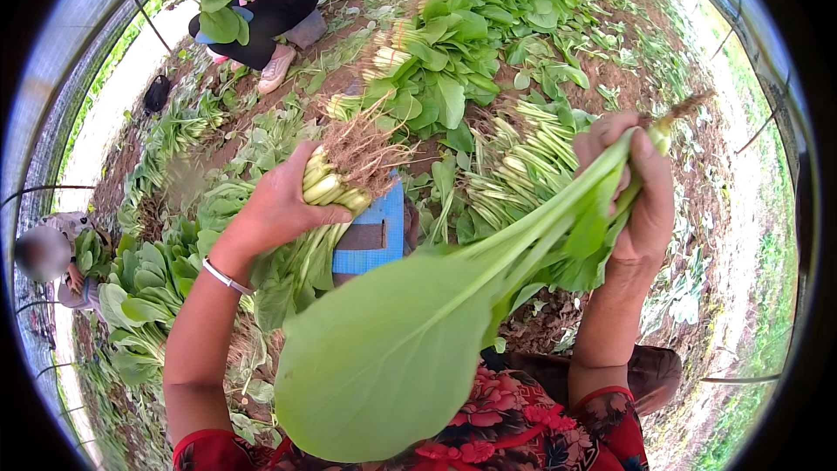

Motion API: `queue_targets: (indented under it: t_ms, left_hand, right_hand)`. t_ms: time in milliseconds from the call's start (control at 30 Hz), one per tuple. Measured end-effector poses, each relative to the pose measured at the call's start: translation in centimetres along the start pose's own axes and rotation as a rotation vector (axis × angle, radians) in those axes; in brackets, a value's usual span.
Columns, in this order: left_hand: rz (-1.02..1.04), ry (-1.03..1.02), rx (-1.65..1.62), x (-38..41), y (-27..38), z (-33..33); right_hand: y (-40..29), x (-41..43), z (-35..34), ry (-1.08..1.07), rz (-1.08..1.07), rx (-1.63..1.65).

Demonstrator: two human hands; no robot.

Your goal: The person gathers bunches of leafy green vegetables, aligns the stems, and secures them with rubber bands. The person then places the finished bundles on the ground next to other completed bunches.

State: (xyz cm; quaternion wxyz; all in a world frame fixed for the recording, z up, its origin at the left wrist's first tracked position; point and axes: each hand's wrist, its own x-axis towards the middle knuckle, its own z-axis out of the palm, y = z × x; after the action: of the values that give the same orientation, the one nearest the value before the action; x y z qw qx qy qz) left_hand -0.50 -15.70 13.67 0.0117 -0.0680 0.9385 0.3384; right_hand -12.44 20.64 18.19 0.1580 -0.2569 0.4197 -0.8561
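Observation:
My left hand [278, 199] grips a bunch of leafy greens by its pale stems [327, 183]. Brown, stringy roots [366, 150] stick out at the top, and the leaves [291, 281] hang below my palm. In my right hand [637, 190] is a single leafy green plant [405, 340], held near its root end. Its root [686, 108] points up and right, while its broad leaf reaches down across my chest. Partly behind the left bunch is a blue plastic piece [369, 232] with a rectangular opening; its lower part is hidden.
Loose greens [523, 170] lie on the soil just ahead. Farther off is a long row of tied bunches [431, 52]. More greens [150, 281] are heaped at left. One person [274, 19] crouches at top left behind greens; another person [72, 268] is at far left. Tunnel hoops [752, 127] line both sides.

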Motion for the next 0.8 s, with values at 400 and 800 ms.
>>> queue_targets:
  t_ms: [400,800]
  left_hand:
    - [-0.028,-0.116,0.140,-0.2,4.0,0.5]
    - [0.060,-0.367,-0.411,0.1,2.0,-1.2]
  right_hand:
    - [14.5,-0.8,7.8,-0.168,0.509,-0.304]
    - [14.9,-1.3,8.7,-0.051,0.449,-0.298]
